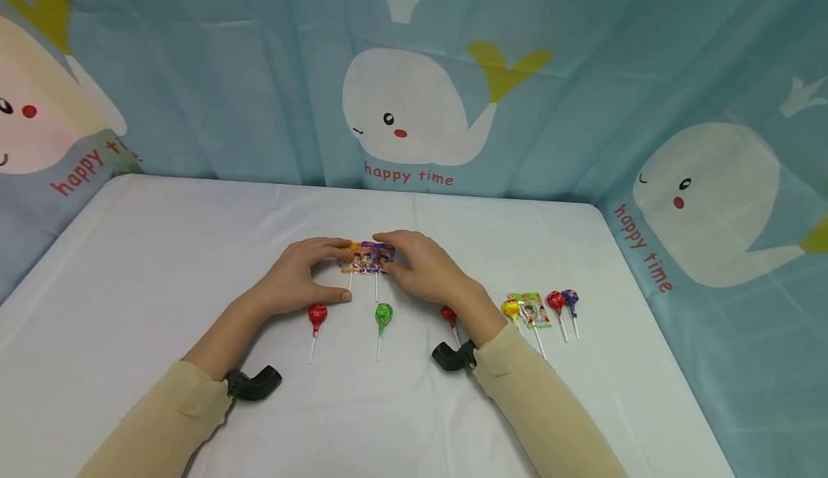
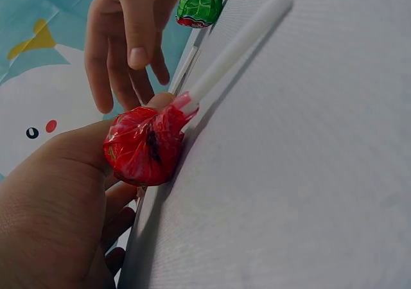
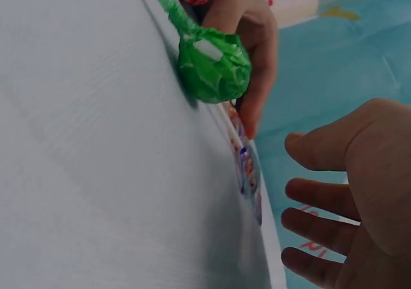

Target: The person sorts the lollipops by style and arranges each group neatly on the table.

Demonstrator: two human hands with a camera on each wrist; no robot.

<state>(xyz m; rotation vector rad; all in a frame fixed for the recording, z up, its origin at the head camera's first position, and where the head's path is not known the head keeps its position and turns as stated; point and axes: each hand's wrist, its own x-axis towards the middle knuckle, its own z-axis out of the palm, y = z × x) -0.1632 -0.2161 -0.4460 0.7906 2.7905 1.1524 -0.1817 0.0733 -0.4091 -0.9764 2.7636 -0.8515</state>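
Observation:
Two flat-wrapped lollipops lie side by side on the white table, an orange one point(image 1: 355, 259) and a purple one point(image 1: 384, 258), sticks toward me. My left hand point(image 1: 294, 280) reaches in from the left, its fingertips at the orange wrapper and its thumb by the stick. On the other side my right hand point(image 1: 427, 269) arches over the purple wrapper's edge; in the right wrist view its fingers point(image 3: 318, 228) are spread, with nothing between them. Nearer me lie a red round lollipop point(image 1: 318, 315) and a green round lollipop point(image 1: 384, 314).
Another red lollipop point(image 1: 449, 315) lies partly behind my right forearm. Further right are a yellow lollipop point(image 1: 510, 308), a green flat-wrapped one point(image 1: 537, 311), a red one point(image 1: 555, 300) and a purple one point(image 1: 571, 298). A whale-print curtain point(image 1: 259, 90) hangs behind the table point(image 1: 194, 233).

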